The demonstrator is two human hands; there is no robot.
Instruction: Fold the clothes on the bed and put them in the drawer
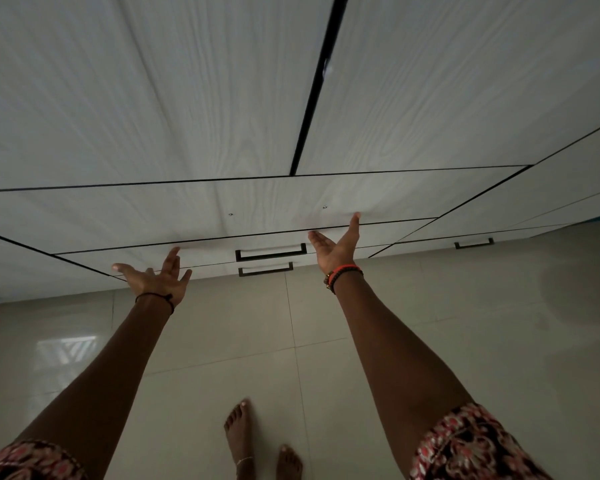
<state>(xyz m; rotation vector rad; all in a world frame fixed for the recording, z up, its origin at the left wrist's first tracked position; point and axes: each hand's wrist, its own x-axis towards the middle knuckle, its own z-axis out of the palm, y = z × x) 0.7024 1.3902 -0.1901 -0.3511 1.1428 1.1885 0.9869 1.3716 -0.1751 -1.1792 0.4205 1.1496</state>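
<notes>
- Reaching forward with both arms, I see my left hand (155, 277) spread wide, fingers straight and apart, palm turned upward, holding nothing.
- My right hand (336, 249) is just as slack: fingers straight, thumb out to the side, palm up, nothing in it.
- Both sets of fingertips point at the white drawers. The right ones overlap the lower edge of the top drawer (187, 216), and the left ones end near the seam under it. Whether either hand touches the wood I cannot tell.
- A black thread (156, 298) circles my left wrist, and orange and dark beaded bands (343, 273) circle the right.
- The top drawer shows two small screw holes. Below it sit the middle drawer with a dark handle (271, 252) and the bottom drawer with its own handle (265, 269). All three fronts lie flush.
- Tall white wardrobe doors (153, 98) rise above the drawers, split by a dark gap.
- Another dark pull (474, 243) shows on the unit to the right.
- Glossy pale floor tiles (430, 306) run up to the wardrobe, and my two bare feet (238, 427) stand on them, one wearing an anklet (244, 460).
- Patterned red sleeves (471, 448) frame the bottom corners.
</notes>
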